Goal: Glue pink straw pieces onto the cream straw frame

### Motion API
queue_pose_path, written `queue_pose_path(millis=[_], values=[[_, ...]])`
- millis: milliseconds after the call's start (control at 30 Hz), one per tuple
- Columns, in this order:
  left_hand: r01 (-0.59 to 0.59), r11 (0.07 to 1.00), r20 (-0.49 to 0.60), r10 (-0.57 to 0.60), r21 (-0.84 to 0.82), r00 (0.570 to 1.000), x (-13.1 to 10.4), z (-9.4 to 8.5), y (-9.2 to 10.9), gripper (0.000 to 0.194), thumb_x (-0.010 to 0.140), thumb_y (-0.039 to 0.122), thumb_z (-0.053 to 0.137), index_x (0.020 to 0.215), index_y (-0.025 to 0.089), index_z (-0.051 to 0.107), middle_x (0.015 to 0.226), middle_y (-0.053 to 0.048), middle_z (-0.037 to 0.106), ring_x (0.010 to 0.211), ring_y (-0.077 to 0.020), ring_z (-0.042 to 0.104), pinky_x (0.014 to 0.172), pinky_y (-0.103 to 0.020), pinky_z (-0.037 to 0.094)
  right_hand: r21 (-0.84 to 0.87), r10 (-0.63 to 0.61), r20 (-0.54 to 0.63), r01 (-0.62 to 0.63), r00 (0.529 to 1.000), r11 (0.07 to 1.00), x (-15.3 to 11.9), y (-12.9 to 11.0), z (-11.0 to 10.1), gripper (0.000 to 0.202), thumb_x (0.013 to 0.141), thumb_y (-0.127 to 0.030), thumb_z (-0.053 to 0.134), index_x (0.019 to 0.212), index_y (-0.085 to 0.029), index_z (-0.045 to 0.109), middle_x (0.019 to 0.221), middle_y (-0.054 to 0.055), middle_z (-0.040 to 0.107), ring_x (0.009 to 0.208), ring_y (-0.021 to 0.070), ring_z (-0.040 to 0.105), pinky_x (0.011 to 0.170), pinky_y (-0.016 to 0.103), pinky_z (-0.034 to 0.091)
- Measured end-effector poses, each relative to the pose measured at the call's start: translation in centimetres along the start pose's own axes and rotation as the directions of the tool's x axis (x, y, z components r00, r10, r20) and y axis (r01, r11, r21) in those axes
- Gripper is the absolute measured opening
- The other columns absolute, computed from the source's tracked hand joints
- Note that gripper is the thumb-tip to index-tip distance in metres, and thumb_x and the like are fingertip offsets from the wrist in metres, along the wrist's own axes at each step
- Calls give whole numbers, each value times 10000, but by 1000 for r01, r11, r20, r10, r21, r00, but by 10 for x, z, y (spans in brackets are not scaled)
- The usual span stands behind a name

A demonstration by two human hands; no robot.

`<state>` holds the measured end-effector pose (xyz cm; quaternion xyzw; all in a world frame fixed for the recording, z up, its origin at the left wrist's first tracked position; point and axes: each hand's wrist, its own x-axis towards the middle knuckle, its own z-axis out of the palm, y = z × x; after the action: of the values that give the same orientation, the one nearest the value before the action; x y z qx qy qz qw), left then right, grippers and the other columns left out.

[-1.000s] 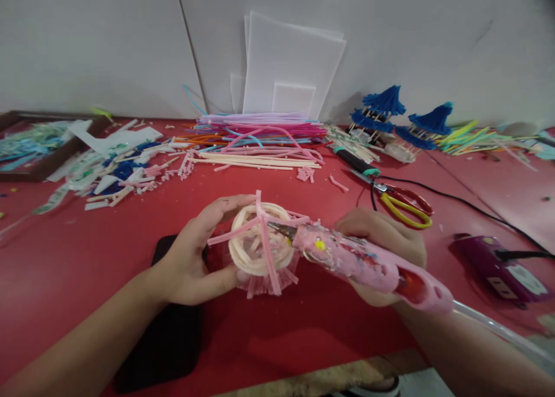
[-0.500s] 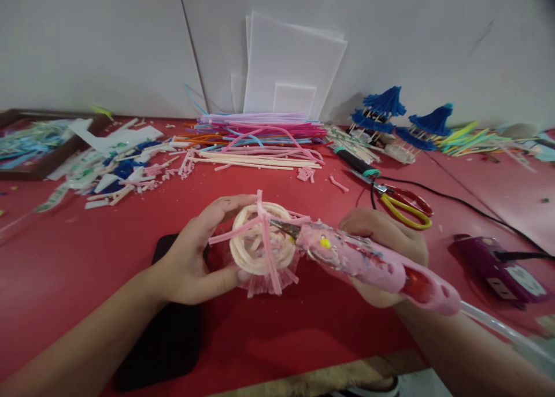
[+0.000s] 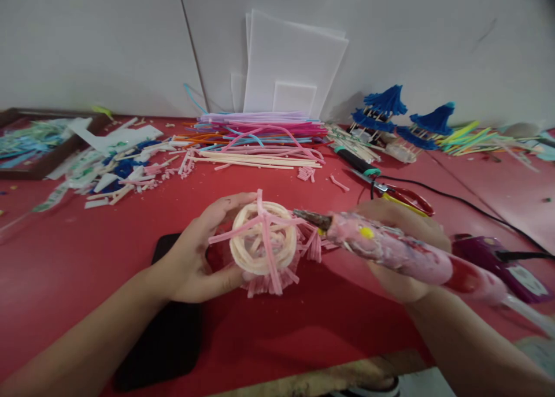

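Note:
My left hand (image 3: pixel 199 252) grips a small round craft piece (image 3: pixel 263 267) by its left side, thumb below and fingers above. Cream rings of stick or cord form its top, with pink strips (image 3: pixel 271 249) laid across them and a pink fringe hanging below. In my right hand (image 3: pixel 403 229) is a pink pen-shaped hot glue gun (image 3: pixel 390 252), its body stained and wrapped, with a clear glue stick (image 3: pixel 526 313) out of the back. The dark metal nozzle (image 3: pixel 313 218) points left, just right of the craft piece and apart from the rings.
A black phone-like slab (image 3: pixel 165 345) lies under my left forearm. Behind are bundles of coloured sticks (image 3: pixel 260 125), cut scraps (image 3: pixel 121 171) and blue model roofs (image 3: pixel 385 102). Pliers with red and yellow handles (image 3: pixel 411 200) and a purple power box (image 3: pixel 498 264) with a cable sit right.
My right hand has drawn the glue gun to the right, so its nozzle has left the pink strips on the rings. My left hand and the craft piece stay nearly still.

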<state>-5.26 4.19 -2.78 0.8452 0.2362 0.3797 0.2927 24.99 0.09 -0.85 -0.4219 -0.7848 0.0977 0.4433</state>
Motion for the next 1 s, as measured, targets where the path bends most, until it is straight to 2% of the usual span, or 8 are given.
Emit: queue_pose_path(millis=[133,333,500,733,833,1000], values=[[36,999,-19,-36,-11,999,-3,1,-2,908,695,365,780,1498,372,356,1454,-81,517,1269,-384,552,1061,-571,497,52,-149,21,147,989,988,7,7,-14,76,811,-290,544,851,-245,590,732,12,660,624,165,636,544,294,490],[-8,995,-54,2,-104,999,-4,4,-5,948,664,359,804,1501,339,362,1461,-111,503,1253,-398,572,1049,-574,512,40,-117,127,113,985,993,8,7,-18,187,915,-396,520,825,-242,576,681,12,617,583,156,594,533,299,456],[9,996,-49,-13,-94,999,-4,4,-4,930,672,356,800,1495,349,369,1454,-105,515,1264,-386,565,1050,-556,517,35,-117,133,113,984,993,7,7,-18,244,924,-434,518,804,-229,570,674,15,602,580,148,574,529,297,432],[-48,992,-61,41,-117,997,-4,5,-4,892,708,304,751,1507,247,358,1465,-126,490,1297,-358,546,1091,-490,488,43,-147,131,142,980,989,6,11,-19,283,931,-456,483,785,-225,557,670,11,564,576,149,543,534,303,409],[-54,993,-44,50,-104,998,-4,5,-4,884,716,278,742,1509,224,355,1460,-126,492,1298,-336,551,1097,-446,488,44,-163,128,159,978,986,6,13,-19,260,927,-443,467,789,-235,543,663,8,548,566,154,529,525,307,386],[-53,992,-65,46,-116,997,-4,5,-5,893,697,315,763,1499,234,380,1456,-118,504,1289,-345,557,1095,-457,490,31,-161,137,158,977,987,7,12,-19,222,898,-428,466,785,-245,520,651,0,521,551,155,508,514,308,380]])
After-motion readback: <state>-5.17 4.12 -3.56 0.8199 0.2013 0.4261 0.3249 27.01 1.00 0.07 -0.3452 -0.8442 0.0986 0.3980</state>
